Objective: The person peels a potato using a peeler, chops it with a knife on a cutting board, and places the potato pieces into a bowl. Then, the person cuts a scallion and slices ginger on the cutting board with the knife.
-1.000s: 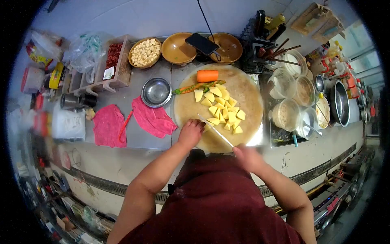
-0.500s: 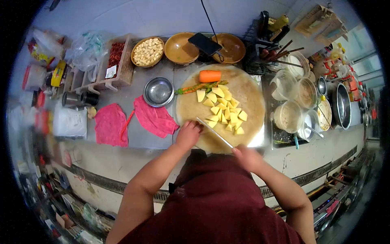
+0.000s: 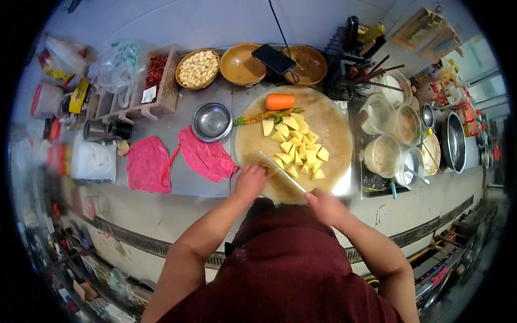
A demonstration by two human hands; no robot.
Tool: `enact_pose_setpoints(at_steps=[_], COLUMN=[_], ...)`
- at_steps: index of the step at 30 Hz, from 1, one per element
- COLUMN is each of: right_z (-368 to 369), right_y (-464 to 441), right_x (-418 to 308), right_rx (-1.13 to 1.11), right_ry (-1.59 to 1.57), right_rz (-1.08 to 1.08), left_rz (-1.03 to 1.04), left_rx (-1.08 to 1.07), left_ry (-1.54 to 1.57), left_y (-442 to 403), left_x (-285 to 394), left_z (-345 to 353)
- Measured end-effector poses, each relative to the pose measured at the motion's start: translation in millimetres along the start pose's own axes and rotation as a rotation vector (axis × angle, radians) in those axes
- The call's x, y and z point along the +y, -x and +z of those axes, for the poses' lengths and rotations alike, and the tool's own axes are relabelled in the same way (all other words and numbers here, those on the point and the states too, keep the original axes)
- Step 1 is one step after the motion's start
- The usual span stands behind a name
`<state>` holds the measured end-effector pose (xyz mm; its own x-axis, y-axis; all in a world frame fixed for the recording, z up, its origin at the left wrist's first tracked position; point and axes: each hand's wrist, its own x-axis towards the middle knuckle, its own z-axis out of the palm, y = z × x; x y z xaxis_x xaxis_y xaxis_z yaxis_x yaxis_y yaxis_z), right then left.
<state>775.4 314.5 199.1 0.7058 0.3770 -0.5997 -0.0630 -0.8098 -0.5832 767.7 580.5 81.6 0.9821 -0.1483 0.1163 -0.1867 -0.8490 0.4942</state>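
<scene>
My right hand [image 3: 325, 206] is closed round the handle of a kitchen knife [image 3: 283, 173], its blade slanting up and left over the round chopping board [image 3: 336, 129]. Beside the blade, on its left, my left hand [image 3: 251, 181] rests at the board's near left edge with curled fingers. Whatever lies under those fingers is hidden. Cut potato chunks [image 3: 297, 141] are heaped on the board beyond the knife, some close to the blade. Behind them lie a thick carrot piece [image 3: 280, 102] and a strip of green and orange vegetable [image 3: 264, 117].
Left of the board are a steel bowl [image 3: 211, 122] and pink cloths [image 3: 148, 164]. Along the wall stand a bowl of peeled garlic-like cloves [image 3: 198, 69] and brown bowls, with a phone [image 3: 273, 59] above them. Plastic tubs [image 3: 382, 152] crowd the right side.
The knife has shifted slightly up and left, and a potato chunk now shows beside its blade. My right hand has moved slightly with it; my left hand stays nearly in place.
</scene>
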Motion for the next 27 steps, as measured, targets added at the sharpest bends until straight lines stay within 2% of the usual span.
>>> enact_pose_setpoints(at_steps=[2, 5, 8, 12, 14, 17, 19, 24, 27], right_z=[1.3, 8.0, 16.7, 8.2, 1.2, -1.8, 4.5, 16.8, 10.5], right_y=[7.5, 4.3, -12.3, -7.8, 2.3, 10.8, 5.9, -14.5, -9.1], right_x=[-2.6, -4.7, 4.1, 6.4, 0.8, -4.3, -4.9, 6.1, 15.9], right_rx=[0.024, 0.012, -0.011, -0.032, -0.021, -0.038, -0.06, -0.075, -0.043], right_ry=[0.0, 0.036, 0.073, 0.026, 0.046, 0.064, 0.11, 0.056, -0.016], right_rz=[-0.011, 0.012, 0.035, 0.0, -0.014, -0.048, 0.026, 0.016, 0.052], left_rz=[0.13, 0.142, 0.009, 0.035, 0.064, 0.175, 0.166, 0.088, 0.107], left_rx=[0.13, 0.117, -0.01, 0.072, -0.041, 0.017, 0.032, -0.011, 0.083], left_ry=[-0.046, -0.046, -0.044, 0.062, -0.042, -0.107, -0.06, 0.017, 0.089], left_y=[0.1, 0.3, 7.2, 10.3, 9.0, 6.1, 4.9, 11.0, 2.5], left_x=[4.5, 3.7, 1.4, -4.6, -10.8, -21.9, -17.6, -17.0, -13.5], left_z=[1.4, 3.2, 1.5, 5.5, 5.4, 17.3, 9.5, 9.7, 11.9])
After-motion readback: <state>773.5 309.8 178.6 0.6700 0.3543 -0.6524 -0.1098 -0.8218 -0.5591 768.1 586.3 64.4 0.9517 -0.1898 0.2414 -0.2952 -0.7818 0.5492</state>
